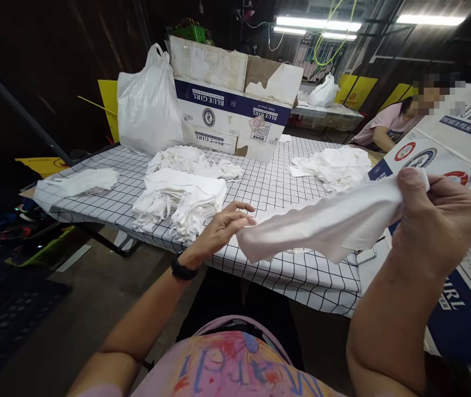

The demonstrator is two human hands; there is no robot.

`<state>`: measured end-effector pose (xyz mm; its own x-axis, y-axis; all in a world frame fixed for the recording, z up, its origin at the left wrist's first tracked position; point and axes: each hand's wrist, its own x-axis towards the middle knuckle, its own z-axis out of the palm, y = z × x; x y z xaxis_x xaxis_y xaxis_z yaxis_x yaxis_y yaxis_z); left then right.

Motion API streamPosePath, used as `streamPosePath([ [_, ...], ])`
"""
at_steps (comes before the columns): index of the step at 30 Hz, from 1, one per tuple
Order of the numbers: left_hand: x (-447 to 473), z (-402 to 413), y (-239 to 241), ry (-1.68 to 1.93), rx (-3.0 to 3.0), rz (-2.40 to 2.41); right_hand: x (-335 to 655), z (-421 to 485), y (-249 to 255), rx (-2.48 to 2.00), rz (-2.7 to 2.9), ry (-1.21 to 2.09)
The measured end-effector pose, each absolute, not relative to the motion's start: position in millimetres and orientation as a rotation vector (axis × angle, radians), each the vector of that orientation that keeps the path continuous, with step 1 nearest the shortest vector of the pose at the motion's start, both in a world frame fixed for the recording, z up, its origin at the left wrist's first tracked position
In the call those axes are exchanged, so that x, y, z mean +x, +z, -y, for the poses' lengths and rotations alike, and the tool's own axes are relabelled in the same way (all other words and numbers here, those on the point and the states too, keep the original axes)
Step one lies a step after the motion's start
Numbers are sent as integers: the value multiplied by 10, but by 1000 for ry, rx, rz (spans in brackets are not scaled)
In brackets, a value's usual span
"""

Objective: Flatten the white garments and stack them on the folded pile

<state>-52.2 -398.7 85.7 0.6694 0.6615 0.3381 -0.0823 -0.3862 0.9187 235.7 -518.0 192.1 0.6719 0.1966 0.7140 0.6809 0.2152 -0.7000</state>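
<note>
My right hand (434, 220) is closed on one end of a long white cloth piece (326, 223), pinching it between thumb and fingers at the right. The cloth stretches leftward above the table's front edge. My left hand (225, 226), with a black wristband, reaches to the cloth's other end; its fingers are apart and curl at the cloth's tip, touching it. Just left of that hand lies a stack of folded white cloths (181, 201) on the checked tablecloth (268, 187).
More white cloth piles lie at the back (189, 160), at the right (335, 165) and far left (84, 182). A torn cardboard box (231, 110) and a white plastic bag (148, 105) stand at the back. Another box (459, 165) stands at my right. A person (388, 124) sits beyond.
</note>
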Motion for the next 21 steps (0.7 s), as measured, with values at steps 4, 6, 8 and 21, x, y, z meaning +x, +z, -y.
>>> streamPosePath([
  [4, -401, 4057, 759, 820, 2024, -430, 2339, 5202, 1959, -1335, 814, -360],
  [6, -311, 4081, 684, 818, 2073, -424, 2306, 5210, 1977, -1320, 824, -335],
  [8, -233, 4086, 627, 820, 2084, -400, 2277, 5221, 1994, -1312, 840, -321],
  [21, -169, 3885, 440, 805, 1901, -542, 2408, 5067, 1825, -1351, 824, -165],
])
